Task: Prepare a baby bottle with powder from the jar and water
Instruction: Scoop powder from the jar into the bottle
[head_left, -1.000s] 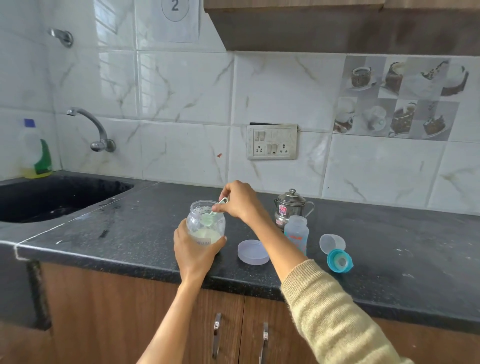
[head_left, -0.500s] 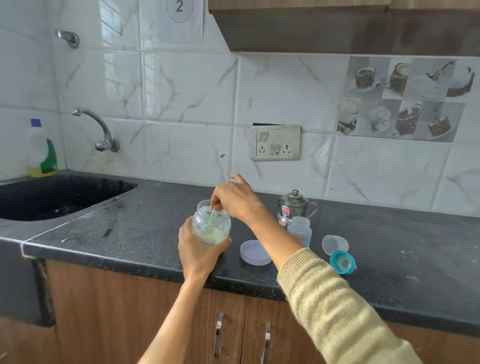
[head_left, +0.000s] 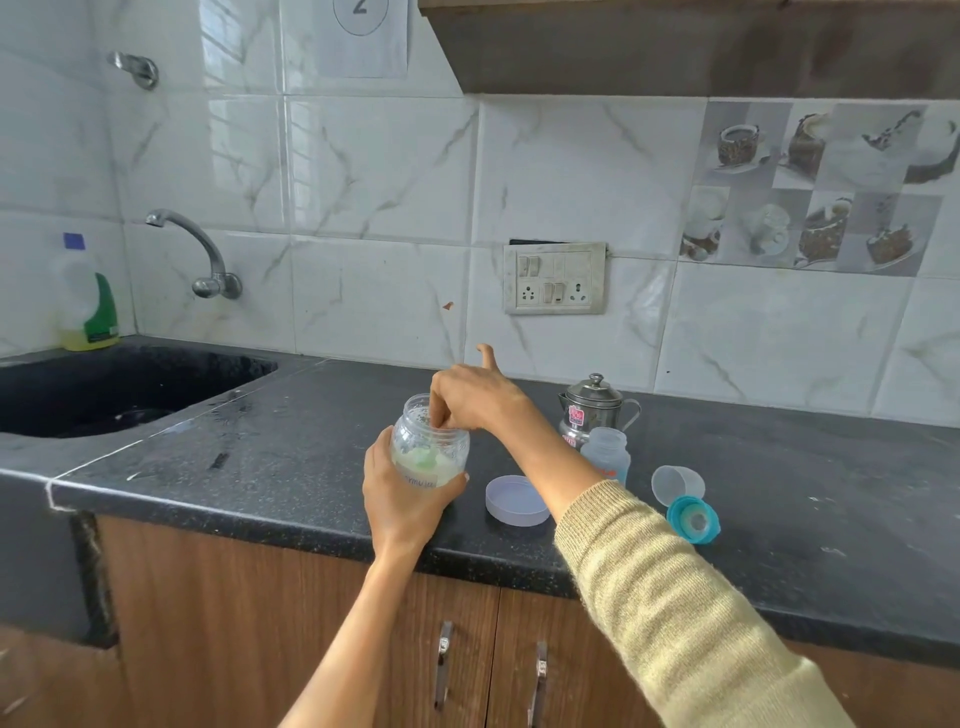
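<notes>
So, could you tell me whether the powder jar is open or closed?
Open: the jar has no lid, the right hand reaches into its mouth, and a lid lies beside it.

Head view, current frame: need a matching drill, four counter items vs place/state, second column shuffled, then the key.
Items:
1. powder jar
2. jar lid
3. baby bottle
4. teal nipple ring

Place or state:
A. lying near the counter's front edge, beside the clear cap
B. standing open in front of the steel pot
C. gripped by the left hand, right hand fingers inside
D. flat on the counter between jar and bottle

Pairs: 1-C, 2-D, 3-B, 4-A
</notes>
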